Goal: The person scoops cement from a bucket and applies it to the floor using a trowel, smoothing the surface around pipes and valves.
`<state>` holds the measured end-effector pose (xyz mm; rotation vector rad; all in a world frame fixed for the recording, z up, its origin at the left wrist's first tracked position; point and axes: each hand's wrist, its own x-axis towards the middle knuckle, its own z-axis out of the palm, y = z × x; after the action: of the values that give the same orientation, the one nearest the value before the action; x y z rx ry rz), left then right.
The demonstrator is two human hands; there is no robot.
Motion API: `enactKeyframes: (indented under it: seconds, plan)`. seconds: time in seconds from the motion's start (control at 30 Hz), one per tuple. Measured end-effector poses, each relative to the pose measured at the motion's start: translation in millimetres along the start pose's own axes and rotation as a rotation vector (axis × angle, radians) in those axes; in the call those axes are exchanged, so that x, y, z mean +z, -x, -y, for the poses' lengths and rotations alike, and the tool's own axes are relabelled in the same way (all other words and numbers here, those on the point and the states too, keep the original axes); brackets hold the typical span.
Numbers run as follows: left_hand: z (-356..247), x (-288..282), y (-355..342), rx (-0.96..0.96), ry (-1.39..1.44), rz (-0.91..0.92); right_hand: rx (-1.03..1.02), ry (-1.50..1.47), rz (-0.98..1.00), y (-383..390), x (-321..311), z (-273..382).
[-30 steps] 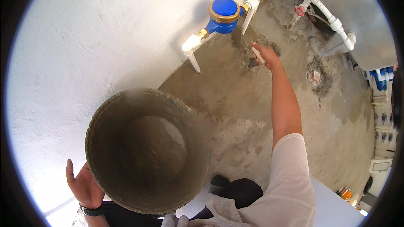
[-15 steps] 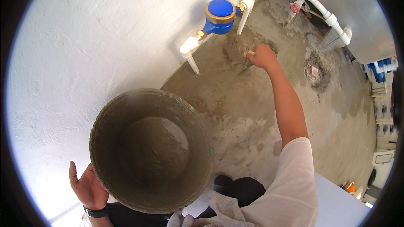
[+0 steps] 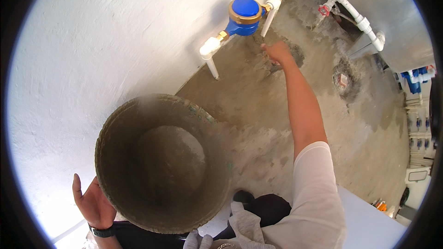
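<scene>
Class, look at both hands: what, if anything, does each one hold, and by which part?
The left hand lies open against the bucket's lower outer wall. The right hand presses the wet mortar; whether it holds anything cannot be told.

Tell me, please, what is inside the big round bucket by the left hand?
The bucket looks empty of loose things: only a grey cement crust coats its wall and bottom. The floor under it is covered. The left hand rests against its outer rim.

The right hand (image 3: 278, 51) has been drawn across the wet mortar patch (image 3: 281, 55) on the floor, from a spot well right of the blue water meter (image 3: 243, 14) to one just below and right of it (close under the white pipe joint). The view has been shifted slightly, so the meter is seen a little lower.
</scene>
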<state>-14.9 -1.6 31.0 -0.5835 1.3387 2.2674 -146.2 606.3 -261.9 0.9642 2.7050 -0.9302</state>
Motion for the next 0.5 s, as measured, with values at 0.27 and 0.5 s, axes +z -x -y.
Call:
enactKeyframes:
  seconds: [0.27, 0.5]
  plan:
    - [1.2, 2.9, -0.5, -0.008, -0.001, -0.023, 0.047, -0.257, -0.013, 19.0, 14.1, 13.8]
    - [-1.5, 0.3, -0.3, -0.037, -0.002, 0.088, -0.043, 0.164, -0.141, 35.6, -2.8, 20.0]
